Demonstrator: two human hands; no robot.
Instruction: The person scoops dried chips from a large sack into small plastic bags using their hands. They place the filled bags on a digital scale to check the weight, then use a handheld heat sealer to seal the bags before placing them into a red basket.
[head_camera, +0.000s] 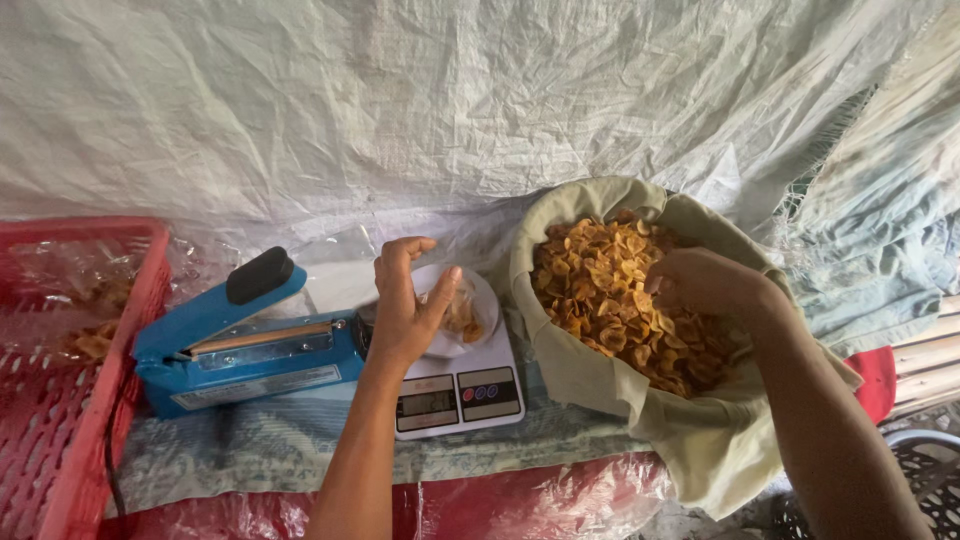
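My left hand (403, 300) holds open the mouth of a clear plastic bag (462, 312) with a few golden chips in it; the bag rests on the round pan of a white digital kitchen scale (455, 392). My right hand (700, 282) reaches into a large cloth-lined sack (585, 375) full of golden fried chips (600, 290), fingers curled down among them. Whether it grips any chips is hidden under the fingers.
A blue impulse heat sealer (240, 345) with a black handle lies left of the scale. A red plastic crate (60, 400) with packed bags stands at far left. A white tarp (450, 100) hangs behind. A dark basket (925, 480) sits at lower right.
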